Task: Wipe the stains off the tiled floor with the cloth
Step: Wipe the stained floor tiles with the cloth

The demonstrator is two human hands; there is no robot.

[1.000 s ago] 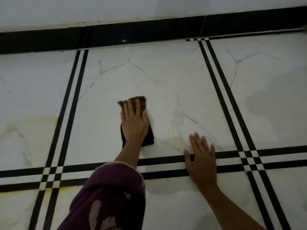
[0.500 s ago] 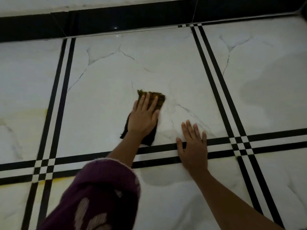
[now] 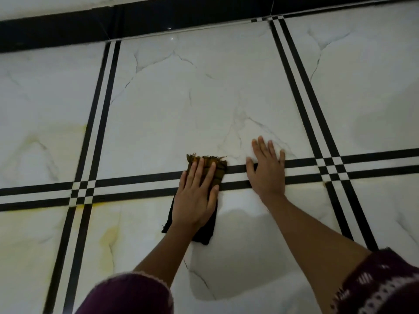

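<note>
A dark folded cloth with an olive-brown fringed end [image 3: 219, 169] lies flat on the white marble-look tiled floor [image 3: 181, 98]. It lies across the pair of black stripes [image 3: 136, 180] that runs left to right between two rows of tiles. Its fringed end reaches onto the far tile and its black end rests on the near one.

The left hand [image 3: 196, 196] lies palm down on the middle of the cloth. Its fingers [image 3: 199, 171] are straight and a little apart, pressed flat on the fabric rather than curled round it, and the thumb lies along the cloth's right edge.

The right hand [image 3: 268, 173] lies just beside the cloth on its right, not touching it. It is planted palm down on the bare floor over the same two stripes, fingers straight and slightly spread, holding nothing.

Yellowish stains [image 3: 108, 236] mark the near-left tile, and a fainter one shows on the tile beyond it — both well to the left of the cloth.

A glossy black skirting band [image 3: 68, 30] runs along the far edge of the floor. Dark purple sleeves — the left [image 3: 127, 293] and the right [image 3: 385, 284], which is patterned in white — fill the bottom corners.
</note>
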